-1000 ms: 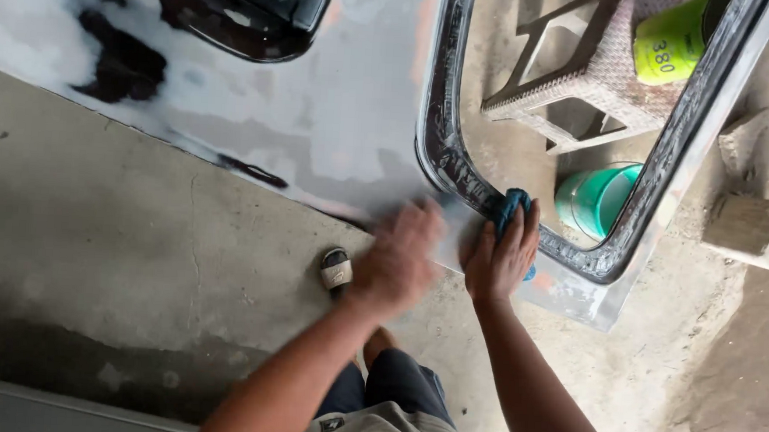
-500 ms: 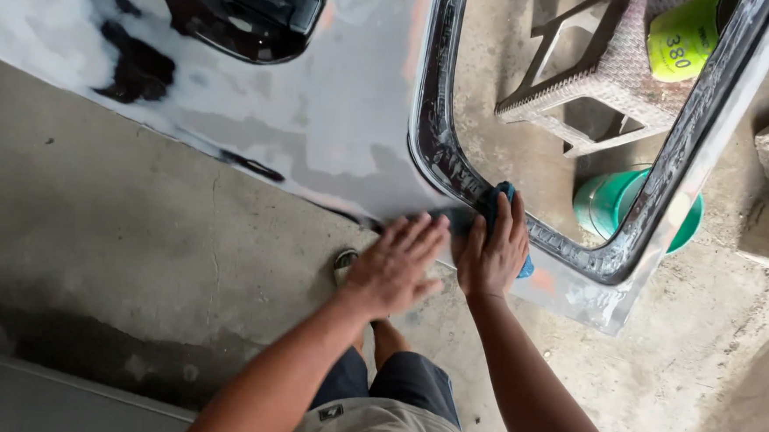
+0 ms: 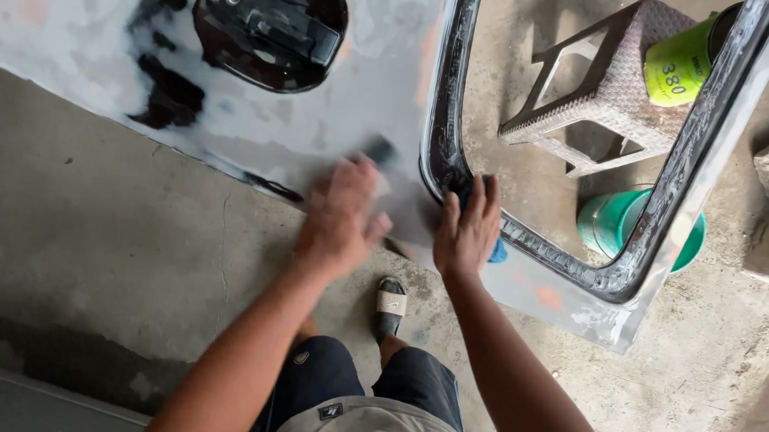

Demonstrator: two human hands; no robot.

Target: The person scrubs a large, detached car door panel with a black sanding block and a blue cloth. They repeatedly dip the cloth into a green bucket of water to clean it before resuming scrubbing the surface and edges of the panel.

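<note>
Left hand (image 3: 340, 218): blurred, pressing a dark sanding block (image 3: 379, 148) flat on the car door (image 3: 232, 120); grip unclear.
Right hand (image 3: 469, 234): fingers spread, pinning a blue cloth (image 3: 496, 251) at the window frame (image 3: 445, 149).
Door: likely stiff, heavy, slick where wet; steady it by the frame.

We are in a rough auto body workshop: a sanded, primer-grey car door panel (image 3: 337, 108) lies over a bare, stained concrete floor (image 3: 93, 253), with a woven plastic stool (image 3: 610, 88), a green bucket (image 3: 616, 224) and a paint can (image 3: 677, 69) beside it.
</note>
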